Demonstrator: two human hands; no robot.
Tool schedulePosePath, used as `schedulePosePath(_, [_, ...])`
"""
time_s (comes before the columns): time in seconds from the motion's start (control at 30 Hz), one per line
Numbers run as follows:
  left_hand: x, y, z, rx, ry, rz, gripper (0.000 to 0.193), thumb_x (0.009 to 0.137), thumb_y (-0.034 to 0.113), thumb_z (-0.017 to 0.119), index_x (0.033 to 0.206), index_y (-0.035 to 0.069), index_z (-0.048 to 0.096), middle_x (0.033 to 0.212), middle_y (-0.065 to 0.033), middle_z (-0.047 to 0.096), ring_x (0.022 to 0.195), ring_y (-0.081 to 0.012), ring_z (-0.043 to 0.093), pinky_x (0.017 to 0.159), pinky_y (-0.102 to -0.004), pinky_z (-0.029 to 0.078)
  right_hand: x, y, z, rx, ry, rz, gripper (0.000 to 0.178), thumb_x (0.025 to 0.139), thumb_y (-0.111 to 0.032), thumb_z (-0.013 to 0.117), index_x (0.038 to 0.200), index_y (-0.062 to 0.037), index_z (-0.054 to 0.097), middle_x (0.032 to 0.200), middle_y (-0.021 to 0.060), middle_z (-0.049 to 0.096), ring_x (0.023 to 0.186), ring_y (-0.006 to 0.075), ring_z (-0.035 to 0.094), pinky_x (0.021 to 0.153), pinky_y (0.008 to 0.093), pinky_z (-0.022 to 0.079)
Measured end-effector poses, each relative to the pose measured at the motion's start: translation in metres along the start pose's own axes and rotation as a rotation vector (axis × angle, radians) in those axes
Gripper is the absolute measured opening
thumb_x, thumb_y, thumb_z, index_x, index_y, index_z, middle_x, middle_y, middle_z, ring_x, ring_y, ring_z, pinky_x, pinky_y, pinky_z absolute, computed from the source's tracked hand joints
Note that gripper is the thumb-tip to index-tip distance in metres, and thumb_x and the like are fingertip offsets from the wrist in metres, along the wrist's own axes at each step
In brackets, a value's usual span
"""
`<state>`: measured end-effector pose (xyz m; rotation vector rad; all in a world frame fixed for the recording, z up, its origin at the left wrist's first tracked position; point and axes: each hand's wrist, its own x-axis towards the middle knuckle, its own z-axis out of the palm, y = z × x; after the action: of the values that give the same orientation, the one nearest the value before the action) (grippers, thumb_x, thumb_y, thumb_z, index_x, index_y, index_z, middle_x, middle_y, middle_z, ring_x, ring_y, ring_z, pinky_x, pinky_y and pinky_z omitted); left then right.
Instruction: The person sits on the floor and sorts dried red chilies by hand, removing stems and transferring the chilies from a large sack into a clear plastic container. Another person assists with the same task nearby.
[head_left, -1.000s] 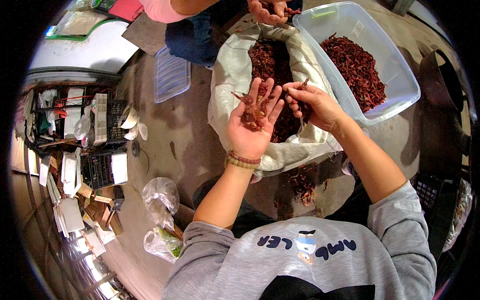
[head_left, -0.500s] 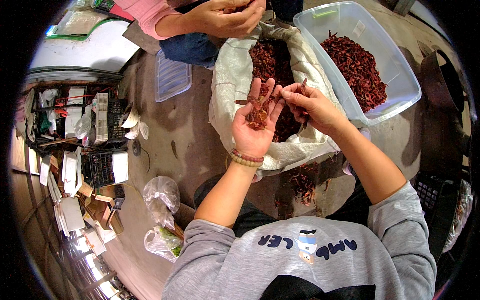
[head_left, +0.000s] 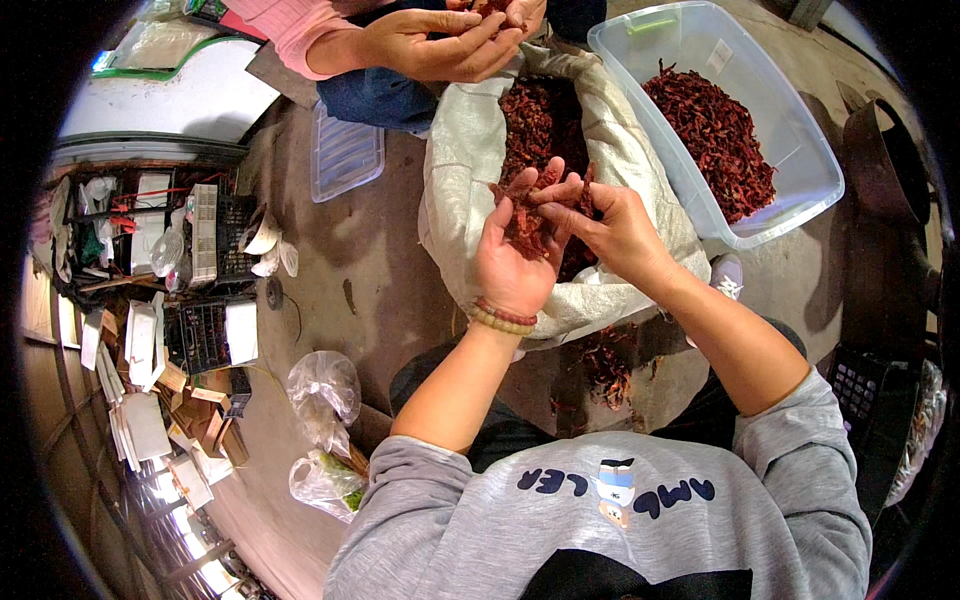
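Note:
My left hand (head_left: 515, 255) is palm up over a white woven sack (head_left: 465, 170), cupping a small heap of dried red chillies (head_left: 523, 228). My right hand (head_left: 610, 228) sits close beside it, its fingertips pinching one chilli at the edge of that heap. The sack stands open with dark red chillies (head_left: 535, 120) inside. A clear plastic bin (head_left: 800, 185) to the right holds more chillies (head_left: 715, 135).
Another person's hands (head_left: 440, 40) work at the sack's far rim. A clear lid (head_left: 345, 155) lies on the floor to the left. Black crates (head_left: 200, 335) with cartons and plastic bags (head_left: 325, 395) stand at the left. Loose chillies (head_left: 605, 365) lie by my knees.
My left hand has curled closer round its chillies and my right hand has moved in to touch them. The other person's hands have shifted left along the sack's rim.

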<state>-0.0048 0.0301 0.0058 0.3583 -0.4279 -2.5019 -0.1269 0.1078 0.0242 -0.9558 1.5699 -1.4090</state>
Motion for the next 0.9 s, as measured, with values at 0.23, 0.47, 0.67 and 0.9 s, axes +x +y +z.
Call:
schedulePosePath(0.23, [0.001, -0.006, 0.003, 0.09, 0.013, 0.021, 0.046, 0.092, 0.025, 0.04, 0.137, 0.015, 0.043, 0.142, -0.0127, 0.04, 0.13, -0.0295, 0.039, 0.109, -0.0427, 0.032, 0.006, 0.02, 0.001, -0.104, 0.054, -0.194, 0.024, 0.083, -0.02, 0.067, 0.104, -0.0078, 0.067, 0.083, 0.0146, 0.067, 0.069, 0.0255, 0.065, 0.066, 0.032, 0.051])
schedulePosePath(0.47, [0.001, -0.006, 0.005, 0.006, -0.055, 0.016, 0.045, 0.092, 0.023, 0.041, 0.137, 0.015, 0.043, 0.141, -0.0151, 0.041, 0.13, -0.0325, 0.039, 0.109, -0.0425, 0.031, -0.002, 0.018, 0.0, -0.472, -0.002, -0.284, 0.029, 0.079, -0.025, 0.068, 0.107, -0.0199, 0.065, 0.08, 0.0149, 0.065, 0.074, 0.0338, 0.064, 0.064, 0.0414, 0.051])
schedulePosePath(0.67, [0.0, -0.007, 0.006, -0.03, -0.044, -0.012, 0.047, 0.091, 0.024, 0.043, 0.137, 0.017, 0.043, 0.143, -0.0167, 0.038, 0.133, -0.0344, 0.035, 0.111, -0.0443, 0.026, -0.001, 0.023, 0.0, -0.418, 0.033, -0.218, 0.025, 0.079, -0.024, 0.069, 0.101, -0.0124, 0.067, 0.071, 0.0132, 0.063, 0.064, 0.0254, 0.064, 0.059, 0.0357, 0.051])
schedulePosePath(0.9, [0.0, -0.002, 0.002, -0.088, -0.044, 0.025, 0.046, 0.091, 0.023, 0.04, 0.136, 0.015, 0.044, 0.142, -0.0165, 0.039, 0.133, -0.0322, 0.035, 0.111, -0.0434, 0.028, 0.006, 0.016, -0.007, 0.377, -0.149, 0.108, 0.026, 0.088, -0.028, 0.065, 0.093, -0.0026, 0.067, 0.074, -0.0037, 0.06, 0.056, 0.0069, 0.051, 0.05, 0.0227, 0.041])
